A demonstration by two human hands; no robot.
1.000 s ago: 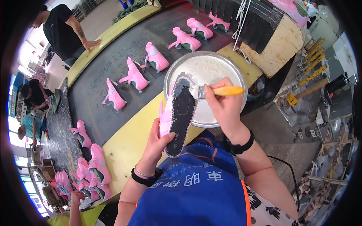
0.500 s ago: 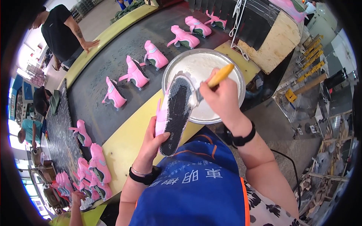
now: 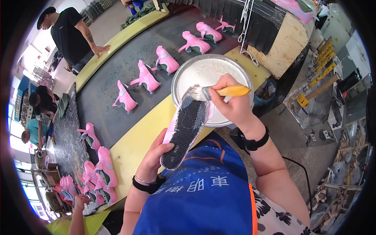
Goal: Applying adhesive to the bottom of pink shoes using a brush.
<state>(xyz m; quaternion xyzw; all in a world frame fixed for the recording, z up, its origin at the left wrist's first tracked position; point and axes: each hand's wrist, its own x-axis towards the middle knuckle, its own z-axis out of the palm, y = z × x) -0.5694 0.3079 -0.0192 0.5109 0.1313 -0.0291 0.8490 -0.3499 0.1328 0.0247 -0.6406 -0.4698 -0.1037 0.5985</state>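
Observation:
My left hand point(image 3: 154, 156) is closed round the heel end of a pink shoe upper point(image 3: 187, 124), whose dark stitched underside faces up. In my right hand point(image 3: 232, 102) is a paintbrush point(image 3: 234, 91) with a yellow handle. Its pale bristles press on the toe end of that underside, where the edge looks greyish and wet. Just beyond the shoe upper stands a round metal basin point(image 3: 249, 80) of white liquid, partly hidden by the shoe upper and my right hand.
Several pink shoe uppers point(image 3: 148, 77) stand in a row on the dark conveyor belt point(image 3: 102, 70). More are bunched at the lower left point(image 3: 102, 172), close to another person's hand point(image 3: 81, 200). A person in black point(image 3: 70, 35) leans on the belt's far yellow edge. A wooden board point(image 3: 280, 45) stands at the right.
The brush has moved from the side edge of the shoe upper to its toe, and its handle has tipped toward level. The shoe upper has tilted further to the right.

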